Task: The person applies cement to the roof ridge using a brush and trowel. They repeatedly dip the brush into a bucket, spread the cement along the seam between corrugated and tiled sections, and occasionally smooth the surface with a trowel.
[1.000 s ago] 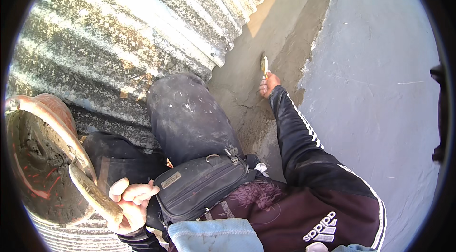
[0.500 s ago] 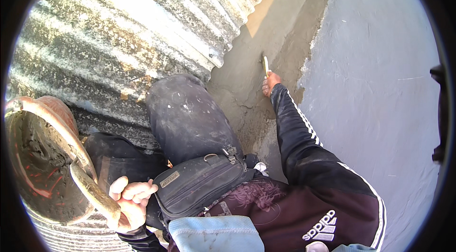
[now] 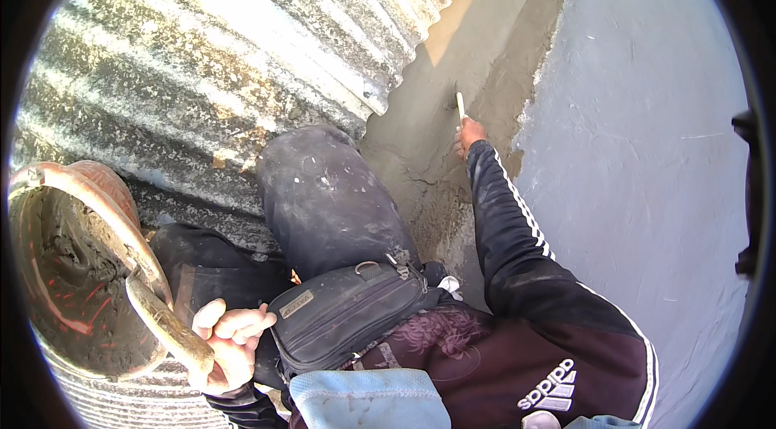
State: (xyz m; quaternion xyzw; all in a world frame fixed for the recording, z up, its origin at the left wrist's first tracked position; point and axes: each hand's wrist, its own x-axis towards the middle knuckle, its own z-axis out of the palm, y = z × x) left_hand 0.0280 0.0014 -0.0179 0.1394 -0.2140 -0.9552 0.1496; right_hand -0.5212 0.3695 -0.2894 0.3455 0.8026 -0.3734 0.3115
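My right hand (image 3: 469, 136) is stretched far forward and closed on a narrow, pale trowel-like tool (image 3: 461, 104). Its end lies at the smoothed wet mortar (image 3: 412, 130), between the corrugated sheet and the grey wall. At the lower left, my left hand (image 3: 230, 344) has its fingers curled, with a worn, mortar-stained wooden tool (image 3: 170, 324) lying across its thumb side. The far end of that wood reaches the rim of an orange bucket (image 3: 101, 187). Dark wet mortar (image 3: 77, 292) sits inside the bucket, streaked along the wall. How the left fingers meet the wood is partly hidden.
Weathered corrugated roofing (image 3: 202, 82) fills the upper left, its wavy edge beside the mortar strip. A smooth grey wall or slab (image 3: 647, 146) takes up the right. My dark-trousered knee (image 3: 331, 195) and a black waist bag (image 3: 347, 316) lie between my arms.
The right hand and its tool have shifted slightly right, and the tool's angle has changed a little. The whole view has moved slightly; the left hand stays beside the bucket.
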